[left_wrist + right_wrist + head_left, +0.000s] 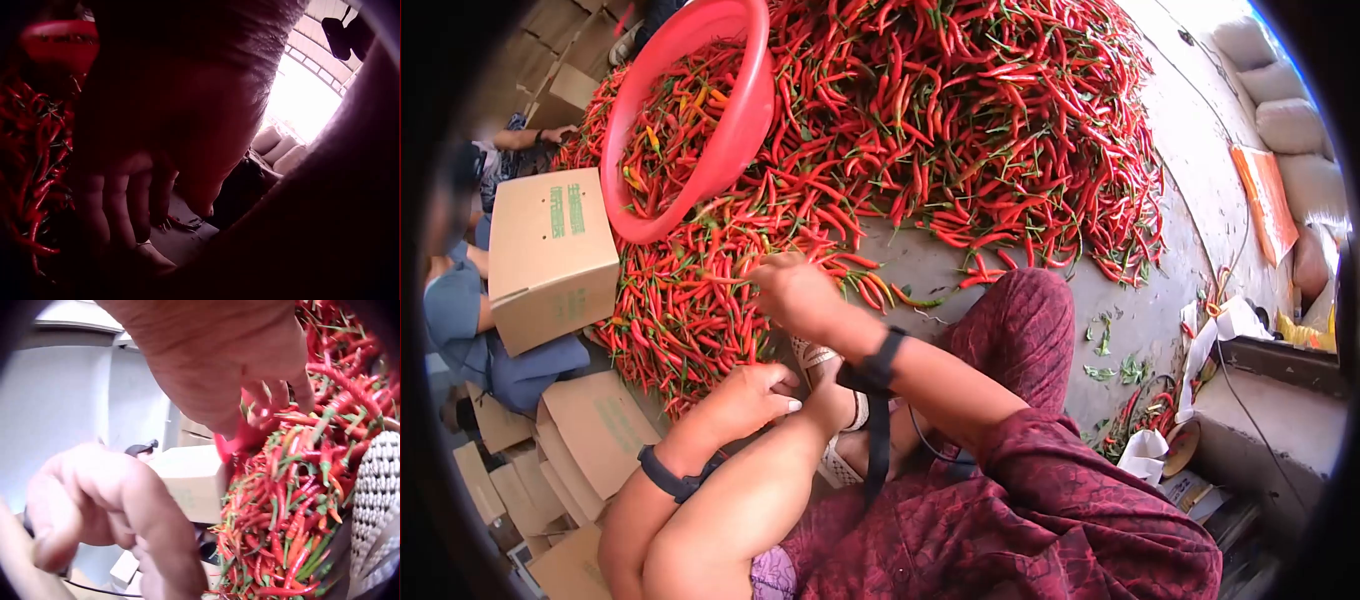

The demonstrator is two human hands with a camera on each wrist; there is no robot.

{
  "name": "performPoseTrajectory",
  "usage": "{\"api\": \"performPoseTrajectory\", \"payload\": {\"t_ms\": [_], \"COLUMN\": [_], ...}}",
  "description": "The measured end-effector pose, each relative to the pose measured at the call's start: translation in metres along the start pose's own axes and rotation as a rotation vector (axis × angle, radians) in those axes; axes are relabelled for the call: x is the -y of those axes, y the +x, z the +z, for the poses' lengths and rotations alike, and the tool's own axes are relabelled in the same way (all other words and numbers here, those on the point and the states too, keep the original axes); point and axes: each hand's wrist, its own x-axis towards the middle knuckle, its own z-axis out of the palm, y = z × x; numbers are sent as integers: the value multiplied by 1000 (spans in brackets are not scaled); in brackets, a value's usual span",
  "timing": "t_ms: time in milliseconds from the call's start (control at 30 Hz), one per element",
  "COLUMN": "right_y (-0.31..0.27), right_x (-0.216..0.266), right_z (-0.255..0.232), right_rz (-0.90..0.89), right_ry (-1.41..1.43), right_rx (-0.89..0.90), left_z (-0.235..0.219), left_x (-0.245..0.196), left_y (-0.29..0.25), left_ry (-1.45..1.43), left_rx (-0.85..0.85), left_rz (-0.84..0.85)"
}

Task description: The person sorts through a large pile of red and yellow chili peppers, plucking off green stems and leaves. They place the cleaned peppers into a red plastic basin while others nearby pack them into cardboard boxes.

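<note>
A large heap of red chili peppers (pixel 1000 120) with green stems spreads in front of the person. The right hand (pixel 795 295) is over its near edge, slightly blurred, fingers bent down toward the peppers. In the right wrist view, chili peppers (pixel 300 506) lie right below and behind those fingertips; I cannot tell whether the fingers pinch one. The left hand (pixel 745 400) rests by the raised bare shin, fingers loosely bent and holding nothing. Seen in the left wrist view, the left hand's fingers (pixel 115 200) hang relaxed.
A pink plastic basin (pixel 750 110) tilts on the heap. Cardboard boxes (pixel 550 250) stand at left, near another person (pixel 460 300). Woven sandals (pixel 840 465) are on the feet. Stuffed sacks (pixel 1290 125) line the right side; leaf scraps (pixel 1135 370) and a cable lie on the floor.
</note>
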Motion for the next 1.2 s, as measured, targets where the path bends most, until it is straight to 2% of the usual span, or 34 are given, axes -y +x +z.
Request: {"api": "performPoseTrajectory", "payload": {"t_ms": [33, 67, 100, 133, 167, 200, 267, 300, 333, 400, 500, 533, 600, 667, 733, 767, 800, 833, 867, 900, 967, 1000, 1033, 1067, 1100, 1133, 1167, 1200], "right_y": [-11, -26, -36, -56, -72, -85, -100, -99, -96, -94, -84, -77, -64, -46, -30, -20, -16, -15, -11, -14, -17, -19, -9, 5, 0, 11, 14, 19], "right_x": [-7, -20, -29, -66, -86, -93, -117, -123, -130, -150, -173, -168, -193, -201, -143, -130, -109, -159, -177, -177, -182, -200, -205, -144, -162, -163, -154, -167], "right_z": [-21, -44, -79, -94, -120, -144, -170, -174, -176, -168, -148, -141, -110, -73, -53, -46, -43, -21, -52, -53, -42, -10, -6, -41, -17, -6, -1, 7], "right_rz": [55, 236, 431, 477, 569, 693, 734, 714, 695, 739, 732, 694, 182, -143, 597, 549, 467, 284, 341, 426, 541, 567, 639, 835, 710, 725, 738, 747], "right_ry": [-34, -123, -202, -439, -624, -778, -924, -949, -970, -908, -881, -846, -944, -1004, 754, 613, 609, 184, -173, -401, -582, -521, -426, 14, 373, 409, 846, 1341], "right_rx": [63, -6, 106, 28, 71, 122, 117, 183, 246, 339, 446, 459, 741, 680, 81, 103, -25, -118, -149, -113, -38, -63, -10, -22, -228, -255, -295, -49], "left_z": [1, 2, 0, -6, -12, -16, -30, -37, -40, -40, -28, -24, -16, -11, -5, -2, -2, 2, -7, -9, -14, -22, -26, -26, -26, -29, -31, -31], "left_x": [6, 11, 9, 2, -3, 11, 15, 18, 13, 10, 18, 24, 35, 49, 62, 66, 65, 65, 51, 52, 56, 34, 36, 46, 50, 49, 41, 35], "left_y": [0, -1, -3, -7, -10, -7, -6, -4, -6, -6, -8, -9, -10, -10, -10, -12, -17, -21, -25, -27, -16, -37, -32, -28, -26, -24, -26, -28], "left_ry": [38, 74, 62, 46, 29, 116, 135, 45, 86, 119, 60, 57, 10, 40, 44, 56, 49, -29, 135, 51, 80, 49, 28, 7, 12, 16, 57, 50], "left_rx": [-10, -24, -35, -42, -43, -98, -137, -135, -187, -216, -141, -119, -82, -96, -131, -157, -122, -123, -98, -112, -150, -85, -89, -96, -99, -107, -114, -99], "left_rz": [57, 116, 78, 39, 3, 101, 99, 101, 73, 84, 117, 132, 95, 103, 133, 164, 183, 158, 203, 175, 245, 59, 83, 102, 108, 114, 90, 72]}}
